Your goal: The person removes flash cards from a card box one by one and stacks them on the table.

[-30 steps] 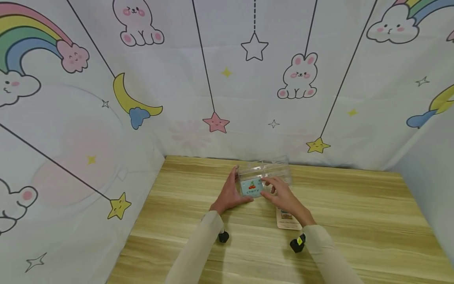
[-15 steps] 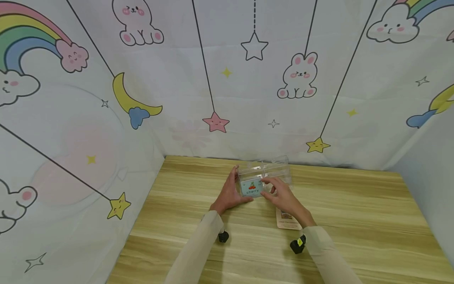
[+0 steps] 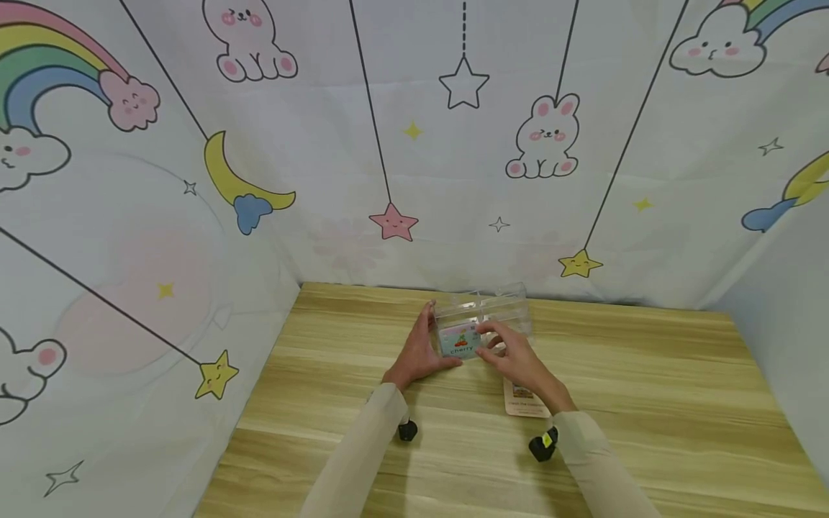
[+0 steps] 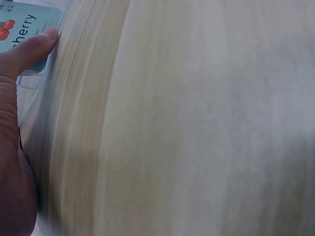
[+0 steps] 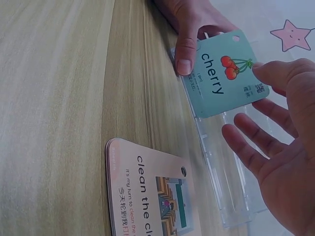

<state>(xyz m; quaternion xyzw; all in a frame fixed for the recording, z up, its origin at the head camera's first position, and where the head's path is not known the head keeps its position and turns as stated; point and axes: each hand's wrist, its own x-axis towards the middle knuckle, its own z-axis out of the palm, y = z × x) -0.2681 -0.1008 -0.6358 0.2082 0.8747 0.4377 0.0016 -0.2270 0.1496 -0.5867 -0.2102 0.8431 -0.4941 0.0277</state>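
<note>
**Pinched at its edge, pink showing behind**

A white cartoon-print cloth (image 3: 479,173) backs a wood-grain counter (image 3: 648,403). Far on it stands a clear plastic compartment box (image 3: 457,312), its left side gripped by the left hand (image 3: 419,356). The right hand (image 3: 514,358) pinches, thumb and fingers, at the smallest thing's right edge. Nearer and right lies a pale pink card stack (image 5: 147,196).

Smallest is a teal, round-cornered cherry card (image 5: 219,81) at the box's near left; how deep it sits is unclear. It should be light, stiff yet bendable, perhaps slippery; its right edge seems the best hold.

Against 0.5 s ago, a pinkish strip (image 3: 458,329) now shows along its far edge; both hands have barely moved.
</note>
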